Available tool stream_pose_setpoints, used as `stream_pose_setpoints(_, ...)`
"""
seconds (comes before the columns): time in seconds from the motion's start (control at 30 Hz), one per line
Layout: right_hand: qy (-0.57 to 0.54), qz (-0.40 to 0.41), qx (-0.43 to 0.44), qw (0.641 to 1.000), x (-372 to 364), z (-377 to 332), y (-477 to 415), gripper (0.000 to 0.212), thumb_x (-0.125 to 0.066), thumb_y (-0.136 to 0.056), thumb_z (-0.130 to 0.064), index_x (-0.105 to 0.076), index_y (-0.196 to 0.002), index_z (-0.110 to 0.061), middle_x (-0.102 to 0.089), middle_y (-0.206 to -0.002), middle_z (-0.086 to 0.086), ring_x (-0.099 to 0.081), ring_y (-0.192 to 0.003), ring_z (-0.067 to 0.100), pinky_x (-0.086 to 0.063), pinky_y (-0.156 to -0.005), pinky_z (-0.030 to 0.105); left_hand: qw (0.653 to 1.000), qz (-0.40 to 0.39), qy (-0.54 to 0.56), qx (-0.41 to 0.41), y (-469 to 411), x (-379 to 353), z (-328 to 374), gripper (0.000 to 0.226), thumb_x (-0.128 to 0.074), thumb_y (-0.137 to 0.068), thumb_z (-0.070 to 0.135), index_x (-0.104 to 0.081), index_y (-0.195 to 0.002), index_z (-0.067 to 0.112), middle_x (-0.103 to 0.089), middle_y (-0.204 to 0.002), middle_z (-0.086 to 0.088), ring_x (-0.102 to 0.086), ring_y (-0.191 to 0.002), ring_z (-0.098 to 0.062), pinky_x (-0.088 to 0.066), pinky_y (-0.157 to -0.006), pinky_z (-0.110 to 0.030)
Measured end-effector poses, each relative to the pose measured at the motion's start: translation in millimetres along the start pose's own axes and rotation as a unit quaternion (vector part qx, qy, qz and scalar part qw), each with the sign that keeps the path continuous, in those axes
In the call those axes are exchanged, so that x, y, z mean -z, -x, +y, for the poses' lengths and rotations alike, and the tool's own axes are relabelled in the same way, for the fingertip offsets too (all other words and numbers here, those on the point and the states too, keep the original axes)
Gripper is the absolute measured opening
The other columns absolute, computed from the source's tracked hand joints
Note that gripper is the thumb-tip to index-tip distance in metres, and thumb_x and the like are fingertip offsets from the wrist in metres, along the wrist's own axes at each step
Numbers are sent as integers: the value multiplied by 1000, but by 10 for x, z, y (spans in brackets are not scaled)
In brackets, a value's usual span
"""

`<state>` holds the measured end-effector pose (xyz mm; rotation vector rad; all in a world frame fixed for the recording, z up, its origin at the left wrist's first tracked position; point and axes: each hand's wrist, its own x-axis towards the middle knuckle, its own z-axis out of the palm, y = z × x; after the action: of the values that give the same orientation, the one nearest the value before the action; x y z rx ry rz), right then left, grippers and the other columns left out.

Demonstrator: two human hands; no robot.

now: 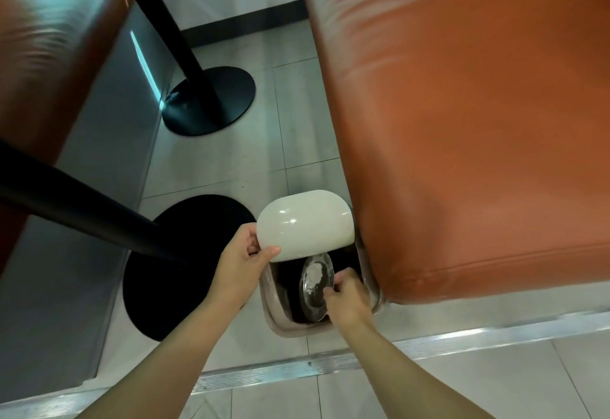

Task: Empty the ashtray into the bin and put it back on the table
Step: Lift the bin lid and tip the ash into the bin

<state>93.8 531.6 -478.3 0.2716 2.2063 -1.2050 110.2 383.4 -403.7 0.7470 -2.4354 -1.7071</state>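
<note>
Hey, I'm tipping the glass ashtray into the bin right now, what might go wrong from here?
1. The ashtray is pinched only by its rim in the right hand, tilted over the open bin; it could slip in.
2. The left hand alone props the white lid; letting go may drop it onto the glass.
3. White residue seems stuck inside the ashtray, so tipping alone may not clear it.

1. The bin [274, 314] stands on the floor just beside the near corner of the right-hand bench seat [462, 121].
2. Its lid [305, 224] is tipped up over the bin's far side, with the left hand [244, 265] at the lid's left edge.
3. The ashtray [316, 286] is tilted on edge inside the bin's opening, the right hand [346, 299] on its right rim.
4. A table base [185, 266] lies left of the bin; a second base [209, 100] lies farther back.
5. Another seat [49, 55] is at far left.
</note>
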Motion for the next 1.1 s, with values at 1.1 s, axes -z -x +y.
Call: stream_pose_setpoints(1.1,441,-88,329,831,114,189,71,38,-46,-77,13,-50,-110,-5,-58,-110,16,-56,-102,33,-43,-69,38,1000,-20,-6,2,-14,10,-17,28,-61,-80,3,-51,-100,20,-61,-90,7,-58,-85,-6,-46,-70,-16)
